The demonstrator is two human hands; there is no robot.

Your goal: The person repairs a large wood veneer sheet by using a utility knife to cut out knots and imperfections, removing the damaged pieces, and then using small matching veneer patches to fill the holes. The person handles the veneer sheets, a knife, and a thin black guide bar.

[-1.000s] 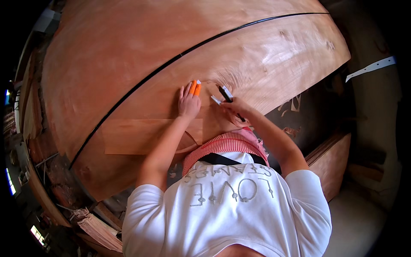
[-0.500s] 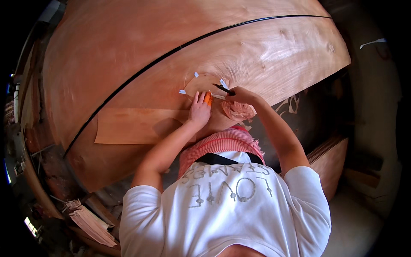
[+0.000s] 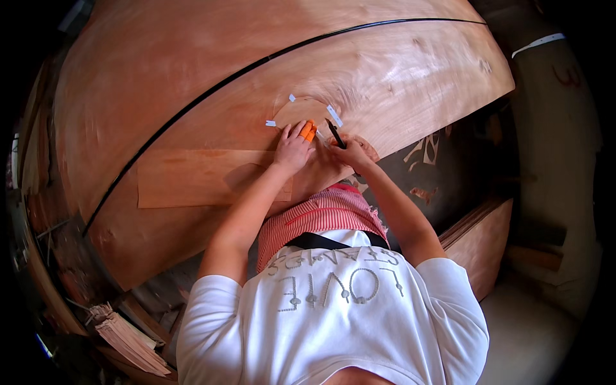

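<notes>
My left hand lies on a large wooden veneer sheet, fingers stretched out and orange wraps on some fingertips. Those fingers rest at the lower edge of a rounded veneer patch, which short white tape pieces hold around its rim. In my closed right hand is a slim black knife, its tip pointing up and left, just right of the patch. Another pale strip shows between the two hands. A crumpled veneer scrap is partly hidden behind my right hand.
A rectangular veneer piece lies left of my left forearm. A long black strip curves across the big sheet. Offcuts lie below its right edge. Stacked boards stand at right, and bundled thin strips at lower left.
My right hand has come closer to my left hand, in front of the crumpled scrap. The knife has swung from pointing left to pointing more upward. The whole view has shifted slightly.
</notes>
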